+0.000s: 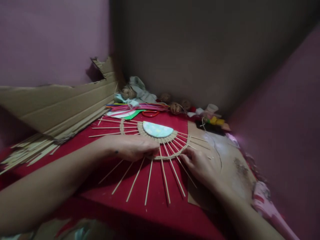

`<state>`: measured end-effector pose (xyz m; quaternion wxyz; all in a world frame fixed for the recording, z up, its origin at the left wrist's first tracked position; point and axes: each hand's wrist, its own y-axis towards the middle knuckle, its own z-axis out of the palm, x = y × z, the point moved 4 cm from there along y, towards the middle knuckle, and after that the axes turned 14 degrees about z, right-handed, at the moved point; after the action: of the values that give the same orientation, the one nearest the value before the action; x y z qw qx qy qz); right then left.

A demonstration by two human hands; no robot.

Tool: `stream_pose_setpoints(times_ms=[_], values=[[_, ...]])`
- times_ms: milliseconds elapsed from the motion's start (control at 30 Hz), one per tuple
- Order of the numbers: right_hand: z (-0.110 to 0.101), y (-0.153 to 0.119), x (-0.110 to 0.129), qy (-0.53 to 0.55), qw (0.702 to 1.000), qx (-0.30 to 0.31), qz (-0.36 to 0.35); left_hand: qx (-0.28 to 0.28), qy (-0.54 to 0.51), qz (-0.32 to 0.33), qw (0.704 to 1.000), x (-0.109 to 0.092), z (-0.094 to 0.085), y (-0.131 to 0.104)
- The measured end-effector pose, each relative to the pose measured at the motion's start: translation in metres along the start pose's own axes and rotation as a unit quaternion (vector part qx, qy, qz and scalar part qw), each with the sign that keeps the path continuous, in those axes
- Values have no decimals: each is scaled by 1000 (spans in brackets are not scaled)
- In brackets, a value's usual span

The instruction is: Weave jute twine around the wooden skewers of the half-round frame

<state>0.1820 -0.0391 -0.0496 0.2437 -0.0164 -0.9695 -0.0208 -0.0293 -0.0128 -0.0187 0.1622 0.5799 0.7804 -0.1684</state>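
Note:
A half-round piece of thin sticks and twine lies on the red cloth, its sticks fanning out toward me. At its centre is a pale green and white fabric half-circle, edged by a tightly woven twine band. Farther out, a second twine band crosses the sticks. My left hand rests over the sticks, its fingers closed at the outer band and hiding part of it. My right hand pinches the same band at its right side; the fingertips are partly hidden.
Loose sticks and leaning cardboard are at the left. Twine balls, red-handled scissors and coloured strips line the back. A cardboard sheet lies right, beside a pink glue gun.

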Motion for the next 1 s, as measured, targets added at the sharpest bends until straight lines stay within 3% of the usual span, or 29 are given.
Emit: stream_pose_setpoints(times_ms=[267, 500, 867, 1000], values=[[1, 2, -4, 3, 999, 28, 26, -1, -67, 2, 998, 6, -2, 1], [-4, -5, -4, 27, 999, 27, -6, -97, -50, -22, 994, 7, -11, 12], [-15, -11, -5, 44, 998, 39, -34, -56, -81, 21, 995, -4, 0, 42], [-21, -20, -2, 46, 990, 114, -69, -76, -32, 25, 996, -5, 10, 50]])
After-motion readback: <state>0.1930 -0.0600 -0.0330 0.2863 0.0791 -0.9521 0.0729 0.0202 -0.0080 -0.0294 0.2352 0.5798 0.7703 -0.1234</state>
